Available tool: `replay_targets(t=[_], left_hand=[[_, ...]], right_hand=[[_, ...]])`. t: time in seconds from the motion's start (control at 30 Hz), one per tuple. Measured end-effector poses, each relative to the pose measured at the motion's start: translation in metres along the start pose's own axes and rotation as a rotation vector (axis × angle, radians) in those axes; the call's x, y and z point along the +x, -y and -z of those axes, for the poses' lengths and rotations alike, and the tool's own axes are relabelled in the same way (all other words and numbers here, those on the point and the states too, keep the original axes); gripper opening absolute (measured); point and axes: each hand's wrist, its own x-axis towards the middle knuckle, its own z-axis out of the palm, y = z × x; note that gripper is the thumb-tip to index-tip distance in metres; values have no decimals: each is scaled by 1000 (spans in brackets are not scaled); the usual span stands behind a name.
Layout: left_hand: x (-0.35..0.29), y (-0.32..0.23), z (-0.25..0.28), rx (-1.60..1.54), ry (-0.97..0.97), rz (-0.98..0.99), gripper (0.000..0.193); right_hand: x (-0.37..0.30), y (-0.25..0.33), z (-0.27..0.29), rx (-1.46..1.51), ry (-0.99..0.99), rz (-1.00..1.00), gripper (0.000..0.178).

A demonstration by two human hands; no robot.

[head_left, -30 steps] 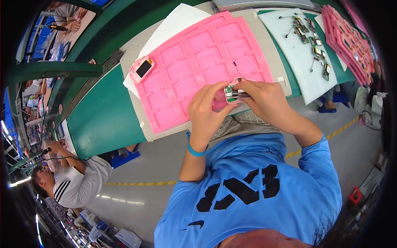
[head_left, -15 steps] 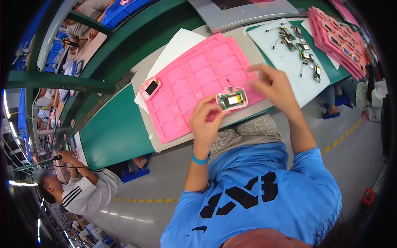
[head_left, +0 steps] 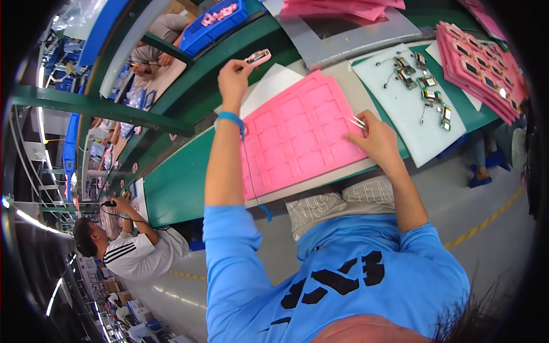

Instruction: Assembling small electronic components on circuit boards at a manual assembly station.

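My left hand (head_left: 233, 83) is raised past the far left corner of the pink tray, its fingers closed on a small pink device case (head_left: 258, 56) with electronics showing inside. My left forearm crosses the tray's left side and hides part of it. Over the right part of the pink compartment tray (head_left: 291, 134) is my right hand (head_left: 374, 137), closed on metal tweezers (head_left: 358, 123) whose tips point left. The tray compartments in sight hold nothing. A blue wrist strap (head_left: 230, 119) with a thin cord hangs from my left wrist.
Several small circuit boards with wires (head_left: 426, 82) lie on a white foam sheet (head_left: 389, 97) to the right. Beyond it stands a stack of filled pink trays (head_left: 477, 66). A blue bin (head_left: 214, 23) with pink parts is at the far left. A co-worker (head_left: 137, 251) sits at left.
My left hand has carried the pink case away from the tray's near edge, up to the far left. The tweezers now show in my right hand. The screened pink device no longer shows.
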Motion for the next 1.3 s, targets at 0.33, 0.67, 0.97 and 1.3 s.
replay_targets(t=[0.33,0.67,0.97,1.3], left_hand=[[0,73,-26,411,-43,-129,32],[-210,-315,-136,139,832,-448,36],[-225,-324,-328,437,383,-495,44],[-268,-266,-94,-1023,725,324,48]], right_hand=[[-3,-9,-16,8,-24,99,54],[-1,-26,-27,168,-89,133,47],[1,-32,-29,80,-62,95,45],[-2,-15,-33,282,-173,267,51]])
